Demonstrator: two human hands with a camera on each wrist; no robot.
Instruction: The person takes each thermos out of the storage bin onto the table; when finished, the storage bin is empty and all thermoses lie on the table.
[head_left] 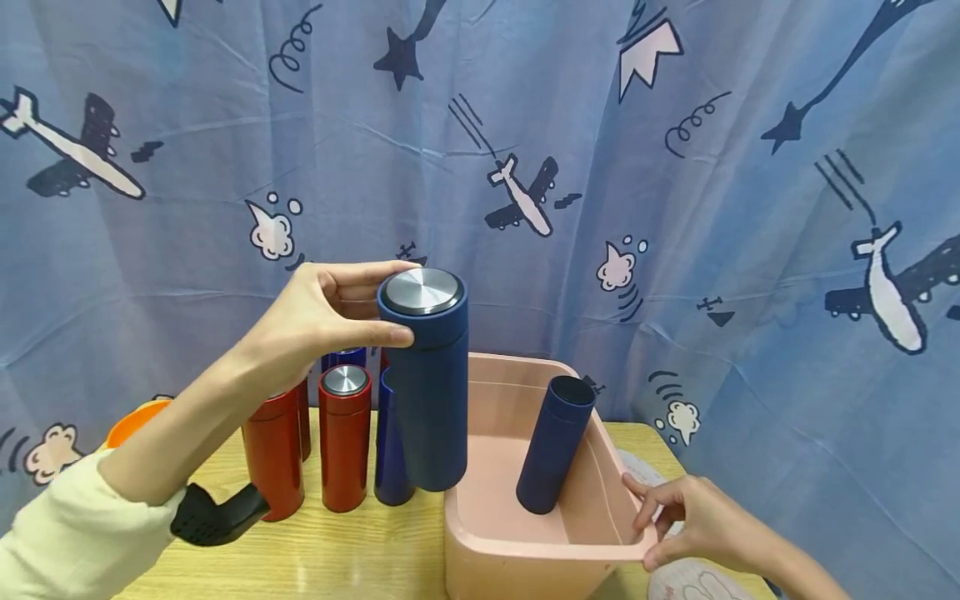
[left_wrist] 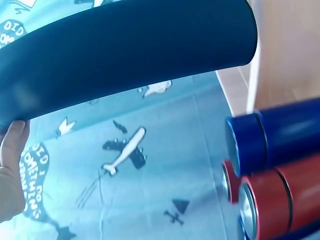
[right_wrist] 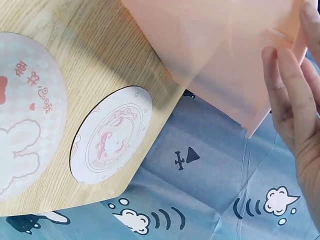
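My left hand [head_left: 330,312] grips a dark blue thermos flask [head_left: 429,400] round its top, below a silver lid. The flask hangs upright in the air, left of a pink plastic bin [head_left: 510,546], its lower part overlapping the bin's left edge in the head view. In the left wrist view the flask [left_wrist: 130,55] stretches across the top. Inside the bin another dark blue flask [head_left: 555,446] leans against the right wall. With thumb and fingers, my right hand [head_left: 690,521] pinches the bin's right front rim; the right wrist view shows its fingers [right_wrist: 295,95] along the bin's outside.
Red flasks [head_left: 346,442] and blue flasks [head_left: 392,450] stand upright on the wooden table [head_left: 352,558], left of the bin. An orange object [head_left: 137,421] lies behind my left forearm. Round printed mats [right_wrist: 112,135] lie right of the bin. A patterned curtain [head_left: 420,192] hangs behind.
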